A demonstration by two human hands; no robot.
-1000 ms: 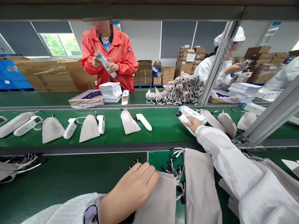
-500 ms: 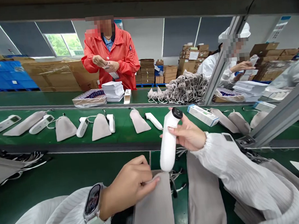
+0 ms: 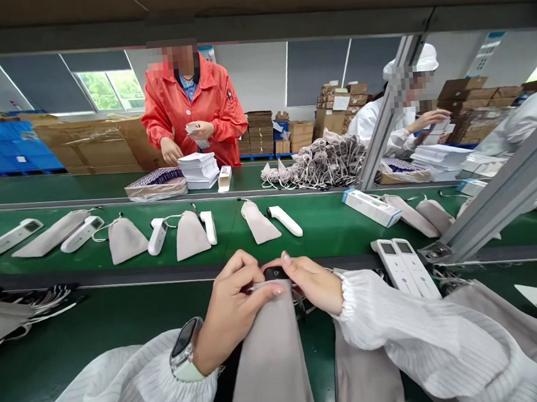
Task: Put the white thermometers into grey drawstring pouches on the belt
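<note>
A white thermometer gun (image 3: 275, 273) is almost wholly inside a grey drawstring pouch (image 3: 272, 355); only its black sensor end shows at the mouth. My left hand (image 3: 233, 306), a watch on its wrist, is closed with thumb and fingers pinching the pouch's rim. At the black end, my right hand (image 3: 316, 281) is closed around the thermometer, its thumb on top and the other fingers partly hidden behind. Beneath my right forearm lies another flat grey pouch (image 3: 366, 367). Two white thermometers (image 3: 406, 267) with small screens lie beside that forearm.
Thermometers and filled pouches (image 3: 192, 235) lie along the green conveyor (image 3: 228, 253) ahead. A white box (image 3: 372, 207) lies there too. A metal post (image 3: 486, 193) slants up at right. Across the belt, a person in red (image 3: 196, 107) handles papers; another in white works farther right.
My right hand has brought the thermometer down into the pouch, leaving only the black end out. My left hand still pinches the rim. The two thermometers by my right forearm are now uncovered.
</note>
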